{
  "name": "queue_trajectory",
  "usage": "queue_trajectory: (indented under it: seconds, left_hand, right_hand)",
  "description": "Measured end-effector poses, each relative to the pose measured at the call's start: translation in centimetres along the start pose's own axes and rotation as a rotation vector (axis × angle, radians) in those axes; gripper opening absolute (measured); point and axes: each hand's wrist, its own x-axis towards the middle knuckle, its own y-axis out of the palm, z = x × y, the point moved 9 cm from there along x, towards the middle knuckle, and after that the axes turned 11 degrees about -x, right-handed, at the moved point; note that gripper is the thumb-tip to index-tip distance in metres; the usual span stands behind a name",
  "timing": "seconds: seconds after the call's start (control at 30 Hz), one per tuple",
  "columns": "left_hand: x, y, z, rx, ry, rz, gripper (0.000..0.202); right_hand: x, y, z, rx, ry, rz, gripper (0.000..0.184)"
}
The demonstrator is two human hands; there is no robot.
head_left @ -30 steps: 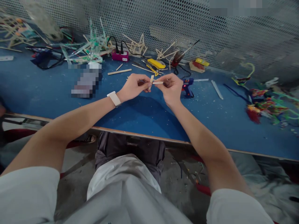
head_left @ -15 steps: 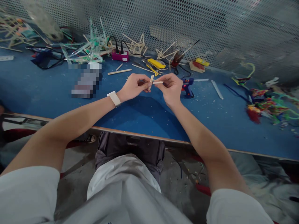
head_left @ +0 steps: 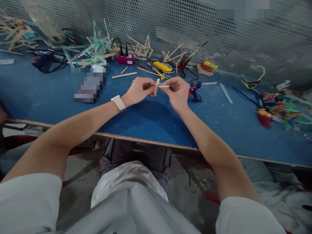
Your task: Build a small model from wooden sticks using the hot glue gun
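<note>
Above the blue table, my left hand (head_left: 140, 90) pinches an upright pair of short wooden sticks (head_left: 157, 86) between thumb and fingers. My right hand (head_left: 178, 92) is closed on another short wooden stick (head_left: 164, 86), held roughly level, its left end meeting the upright sticks. Whether the pieces are joined I cannot tell. Just right of my right hand stands a blue glue gun (head_left: 196, 91) with a small red light, partly hidden by that hand. Behind my hands lie a yellow utility knife (head_left: 162, 67) and a pair of loose sticks (head_left: 124, 75).
A magenta power adapter (head_left: 125, 58) with black plugs sits at the back, near wooden stick frames (head_left: 143, 48). A blurred-out phone (head_left: 89, 85) lies left. Clear glue sticks (head_left: 226, 93) and a colourful tangle (head_left: 275, 109) are on the right. A perforated metal screen (head_left: 185, 19) rises behind.
Both hands keep the same pinch on the sticks, almost unmoved. The whole view has shifted very slightly.
</note>
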Motion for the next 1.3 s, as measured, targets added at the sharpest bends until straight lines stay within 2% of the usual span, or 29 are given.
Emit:
queue_trajectory:
  seconds: [0.43, 0.63, 1.03, 1.3]
  left_hand:
    - [-0.02, 0.08, 0.02, -0.027, -0.003, 0.007, 0.027]
    - [0.00, 0.06, -0.17, -0.005, 0.042, 0.009, 0.029]
    - [-0.07, 0.10, -0.22, 0.009, 0.014, 0.006, 0.026]
    - [-0.01, 0.05, 0.08, -0.013, -0.010, 0.000, 0.027]
  right_hand:
    - [0.07, -0.02, 0.03, 0.015, 0.013, -0.010, 0.062]
    - [0.05, -0.01, -0.32, 0.016, 0.040, -0.001, 0.058]
    - [0.12, -0.07, 0.04, 0.033, -0.002, -0.008, 0.063]
    - [0.07, -0.23, 0.33, 0.039, -0.022, -0.026, 0.061]
